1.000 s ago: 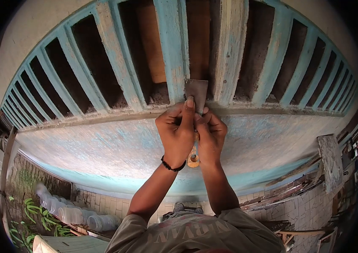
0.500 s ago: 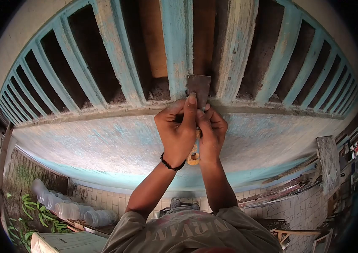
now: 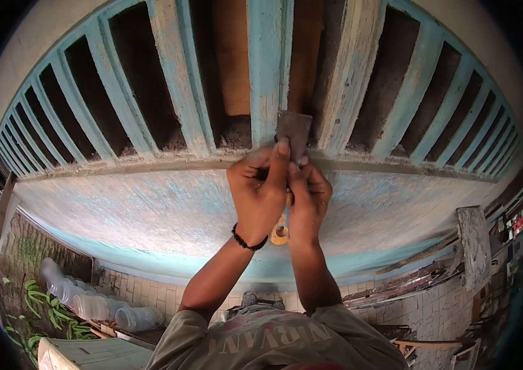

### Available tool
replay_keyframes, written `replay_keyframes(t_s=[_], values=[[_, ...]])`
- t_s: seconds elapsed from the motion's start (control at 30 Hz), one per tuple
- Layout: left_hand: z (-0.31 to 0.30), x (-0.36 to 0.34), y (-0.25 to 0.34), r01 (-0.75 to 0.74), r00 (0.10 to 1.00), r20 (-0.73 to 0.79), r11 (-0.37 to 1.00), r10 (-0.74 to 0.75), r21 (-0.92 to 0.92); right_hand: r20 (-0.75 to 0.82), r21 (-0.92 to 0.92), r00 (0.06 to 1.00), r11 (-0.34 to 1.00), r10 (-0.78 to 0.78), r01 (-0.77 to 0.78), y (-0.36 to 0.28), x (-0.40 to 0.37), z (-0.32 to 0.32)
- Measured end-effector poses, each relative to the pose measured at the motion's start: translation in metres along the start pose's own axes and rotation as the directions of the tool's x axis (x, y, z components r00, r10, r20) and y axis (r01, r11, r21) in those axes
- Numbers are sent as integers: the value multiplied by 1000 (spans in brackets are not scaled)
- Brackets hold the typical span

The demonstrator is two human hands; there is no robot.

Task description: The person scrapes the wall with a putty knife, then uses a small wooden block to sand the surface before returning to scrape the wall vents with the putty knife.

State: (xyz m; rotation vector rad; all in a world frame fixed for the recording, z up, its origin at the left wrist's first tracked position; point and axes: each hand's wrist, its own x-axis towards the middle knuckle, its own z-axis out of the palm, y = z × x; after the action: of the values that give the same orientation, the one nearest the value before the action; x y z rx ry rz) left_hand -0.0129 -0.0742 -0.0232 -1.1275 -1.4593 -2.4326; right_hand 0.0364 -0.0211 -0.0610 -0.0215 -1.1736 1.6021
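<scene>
Both my hands grip one paint scraper [image 3: 295,131], its flat metal blade pointing up and away from me. My left hand [image 3: 260,185], with a dark beaded bracelet at the wrist, presses an extended finger along the blade's lower part. My right hand [image 3: 309,197] wraps around the handle from the other side, and the yellowish handle end with its hole sticks out below. The blade overlaps the foot of a turquoise slat [image 3: 267,80] in the middle of the slatted grille, where paint is worn away.
Below the grille runs a ledge [image 3: 181,165] above a wall [image 3: 169,206] with patchy, scraped paint. Clear plastic tubs [image 3: 132,317] lie at lower left near green plants. A weathered board [image 3: 474,246] leans at right, near wood pieces on the tiled floor [image 3: 428,311].
The view has shifted slightly, so the grille's middle slats sit a little farther right. The scraper's blade has tilted a bit; both hands keep the same hold.
</scene>
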Motion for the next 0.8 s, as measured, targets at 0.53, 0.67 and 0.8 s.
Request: replay_keyframes(t_s=[0.53,0.67,0.8], values=[[-41,9,-11,-335,942,78,891,327,308,256,-622,891,641,-375,449,-35,-3,-8],[-36,35,-7,-526,821,31,734,570,431,330,-630,880,615,-342,475,-37,4,-6],[-47,48,-10,-565,816,164,706,554,426,331,-685,909,599,-252,415,-32,1,-5]])
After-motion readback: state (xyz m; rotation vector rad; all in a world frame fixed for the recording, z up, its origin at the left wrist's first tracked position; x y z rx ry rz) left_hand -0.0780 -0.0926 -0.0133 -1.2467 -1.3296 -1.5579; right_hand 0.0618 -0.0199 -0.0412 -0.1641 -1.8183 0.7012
